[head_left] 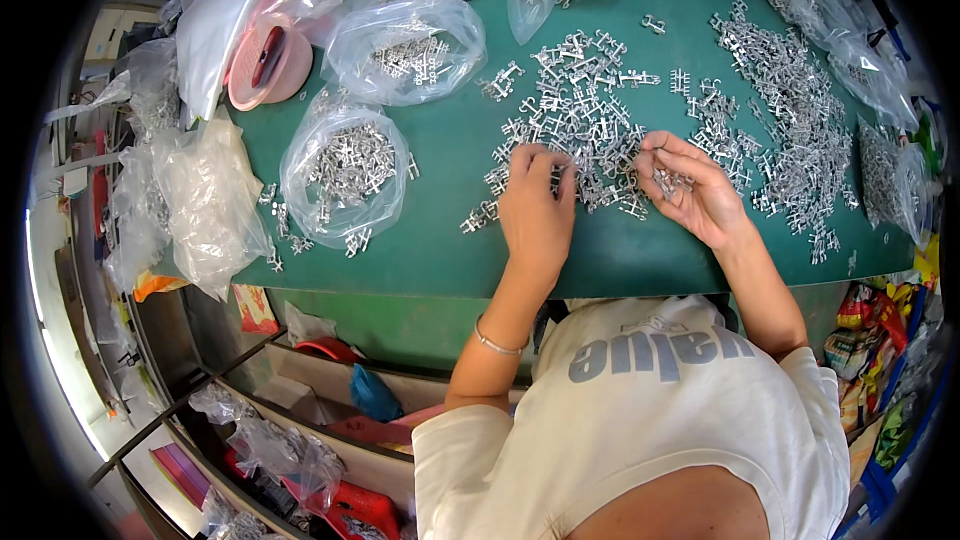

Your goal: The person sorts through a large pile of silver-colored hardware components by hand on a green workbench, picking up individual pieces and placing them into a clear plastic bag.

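A loose pile of small silver metal pieces (pixel 585 90), each with several short prongs, lies on the green tabletop in front of me. My left hand (pixel 538 205) is at the pile's near left side, its fingers curled down among the pieces. Whatever is between those fingertips is hidden. On the pile's right side, my right hand (pixel 700 190) is turned partly palm up and cupped. Several metal pieces (pixel 672 182) rest in it, with thumb and fingers bent around them.
A larger heap of metal pieces (pixel 790 100) spreads at the right. Open clear bags (pixel 345 165) with similar pieces stand left, near a pink basket (pixel 285 75) and a crumpled plastic bag (pixel 212 205). The green table's (pixel 440 260) near edge runs before me; an open drawer (pixel 300 370) is below.
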The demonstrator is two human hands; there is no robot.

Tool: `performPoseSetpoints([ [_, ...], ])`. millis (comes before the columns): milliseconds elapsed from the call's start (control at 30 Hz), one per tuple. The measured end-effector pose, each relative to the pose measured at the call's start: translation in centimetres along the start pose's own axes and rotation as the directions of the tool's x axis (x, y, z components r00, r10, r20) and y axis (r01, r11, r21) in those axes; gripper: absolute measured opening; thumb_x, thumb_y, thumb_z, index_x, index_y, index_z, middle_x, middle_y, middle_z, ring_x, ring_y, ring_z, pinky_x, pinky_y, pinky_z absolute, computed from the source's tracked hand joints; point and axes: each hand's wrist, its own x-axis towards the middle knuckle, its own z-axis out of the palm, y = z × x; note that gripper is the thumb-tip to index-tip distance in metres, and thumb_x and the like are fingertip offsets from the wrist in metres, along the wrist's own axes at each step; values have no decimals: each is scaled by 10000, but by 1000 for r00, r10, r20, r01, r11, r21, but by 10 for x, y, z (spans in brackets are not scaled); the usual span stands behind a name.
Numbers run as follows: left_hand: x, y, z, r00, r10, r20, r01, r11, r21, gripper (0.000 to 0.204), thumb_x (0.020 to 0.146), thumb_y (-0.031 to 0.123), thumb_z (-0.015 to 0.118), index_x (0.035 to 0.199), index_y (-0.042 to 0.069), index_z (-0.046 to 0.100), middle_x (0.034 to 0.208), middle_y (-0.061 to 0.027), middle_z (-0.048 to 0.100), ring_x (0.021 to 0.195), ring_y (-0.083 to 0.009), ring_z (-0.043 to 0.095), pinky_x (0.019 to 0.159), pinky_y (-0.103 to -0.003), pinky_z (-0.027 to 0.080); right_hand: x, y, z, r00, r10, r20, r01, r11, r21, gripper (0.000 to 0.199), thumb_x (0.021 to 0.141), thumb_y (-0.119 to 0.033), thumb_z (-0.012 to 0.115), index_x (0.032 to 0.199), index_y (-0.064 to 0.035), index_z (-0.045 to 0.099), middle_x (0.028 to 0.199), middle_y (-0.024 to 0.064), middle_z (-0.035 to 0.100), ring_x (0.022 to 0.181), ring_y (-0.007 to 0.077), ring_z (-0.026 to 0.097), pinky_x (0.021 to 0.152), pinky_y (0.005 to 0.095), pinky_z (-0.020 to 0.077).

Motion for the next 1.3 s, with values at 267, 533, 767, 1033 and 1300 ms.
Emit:
performPoseSetpoints([
  [267,-3,12,-20,816,-404,413,578,579,-575,68,770,12,649,825,11,609,637,78,500,545,20,359,455,-150,265,6,1,20,961,-268,71,217,565,-796,138,791,-66,630,928,-51,646,730,-1,564,610,68,451,553,212,375],
  [533,-13,16,-13,946,-230,228,324,673,-665,112,767,-6,653,860,4,591,850,16,559,540,11,355,457,-148,276,13,10,24,833,-486,264,443,301,-845,90,792,-35,604,878,-16,622,823,45,596,602,116,487,551,238,398],
  [767,-12,27,-18,882,-328,340,459,430,-777,183,823,13,591,1000,-13,553,880,-25,553,544,-9,389,434,-166,295,6,12,27,808,-553,205,395,251,-884,213,833,-34,548,1045,-29,560,820,50,557,553,116,462,503,238,383],
  [1033,-14,-7,-13,739,-153,656,519,-492,-699,177,840,45,485,995,-32,518,876,-53,469,633,-97,338,485,-193,280,16,7,10,984,-95,-148,54,964,-259,218,921,-165,472,1059,-23,564,766,-15,487,563,48,393,488,182,315],
  [1300,-24,-11,-8,678,-202,707,518,-550,-654,228,795,13,466,1002,-69,514,1015,-131,504,828,-157,459,614,-258,407,18,7,10,991,-108,78,111,993,-43,327,796,20,460,1121,13,501,964,74,521,904,141,497,765,269,387],
])
